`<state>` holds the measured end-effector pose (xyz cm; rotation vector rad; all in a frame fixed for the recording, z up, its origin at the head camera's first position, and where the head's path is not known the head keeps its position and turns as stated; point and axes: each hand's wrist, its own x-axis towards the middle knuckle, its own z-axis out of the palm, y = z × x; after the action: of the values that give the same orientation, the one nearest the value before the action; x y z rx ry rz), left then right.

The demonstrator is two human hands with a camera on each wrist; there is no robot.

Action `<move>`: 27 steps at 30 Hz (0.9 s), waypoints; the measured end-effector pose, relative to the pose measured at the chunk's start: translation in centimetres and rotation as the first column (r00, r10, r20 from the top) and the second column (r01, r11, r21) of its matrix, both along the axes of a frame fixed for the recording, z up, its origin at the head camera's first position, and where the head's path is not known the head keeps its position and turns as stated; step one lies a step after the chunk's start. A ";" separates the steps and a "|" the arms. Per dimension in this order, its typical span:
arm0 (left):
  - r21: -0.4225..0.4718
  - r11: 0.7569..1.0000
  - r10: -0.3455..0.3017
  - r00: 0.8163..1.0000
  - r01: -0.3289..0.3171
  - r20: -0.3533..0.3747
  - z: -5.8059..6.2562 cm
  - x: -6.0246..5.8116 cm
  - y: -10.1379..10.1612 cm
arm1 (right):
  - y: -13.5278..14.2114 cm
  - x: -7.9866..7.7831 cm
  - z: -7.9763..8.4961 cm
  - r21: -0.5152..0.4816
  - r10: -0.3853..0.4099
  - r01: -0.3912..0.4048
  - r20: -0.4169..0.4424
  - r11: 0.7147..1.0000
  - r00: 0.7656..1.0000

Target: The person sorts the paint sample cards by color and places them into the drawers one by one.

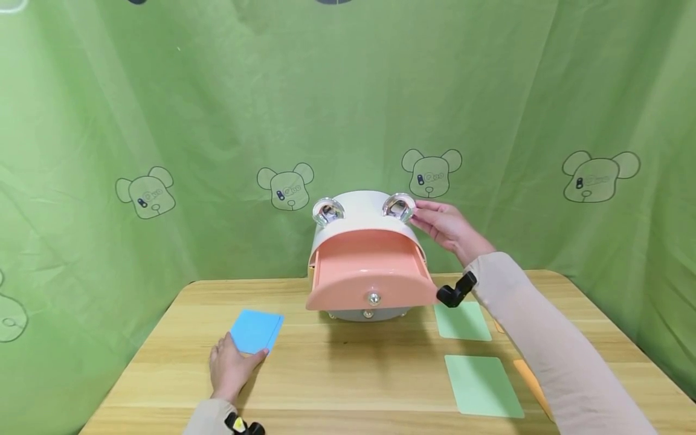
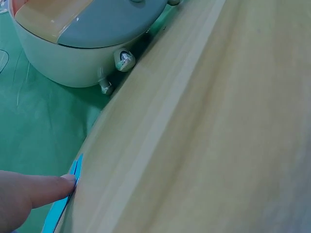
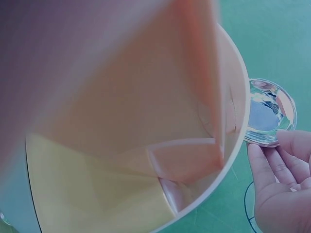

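Observation:
A frog-faced drawer box point(image 1: 361, 208), white on top with two shiny silver eyes, stands at the back middle of the table. Its pink upper drawer point(image 1: 375, 284) is pulled out and its inside shows in the right wrist view. My right hand point(image 1: 447, 228) holds the rim of the right-hand silver eye point(image 3: 267, 109) between thumb and fingers. At the left, my left hand point(image 1: 231, 365) grips the edges of blue cards point(image 1: 257, 331) on the table. In the left wrist view one fingertip presses the edge of the blue cards point(image 2: 57, 209), which show two layers.
Two pale green cards lie right of the box, one farther back point(image 1: 462, 320) and one nearer point(image 1: 484, 386). Orange cards point(image 1: 533, 386) lie beside them, partly hidden by my right sleeve. A green curtain point(image 1: 348, 109) with bear outlines hangs behind the wooden table point(image 1: 304, 386).

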<state>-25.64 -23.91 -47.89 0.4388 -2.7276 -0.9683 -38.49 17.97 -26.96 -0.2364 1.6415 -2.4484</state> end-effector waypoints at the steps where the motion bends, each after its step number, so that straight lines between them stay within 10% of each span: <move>1: -0.003 1.000 -0.003 1.000 0.003 0.004 0.0 0.0 0.0 | 0.0 0.0 0.0 -0.001 0.001 -0.001 -0.001 1.000 1.000; 27: -0.095 0.995 -0.001 0.997 -0.006 -0.077 0.6 -0.1 -0.7 | 0.0 0.1 0.0 -0.001 -0.010 0.010 -0.003 1.000 1.000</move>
<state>-25.74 -24.59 -47.33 0.3795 -2.6892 -0.8326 -38.43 17.92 -26.96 -0.2333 1.6471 -2.4573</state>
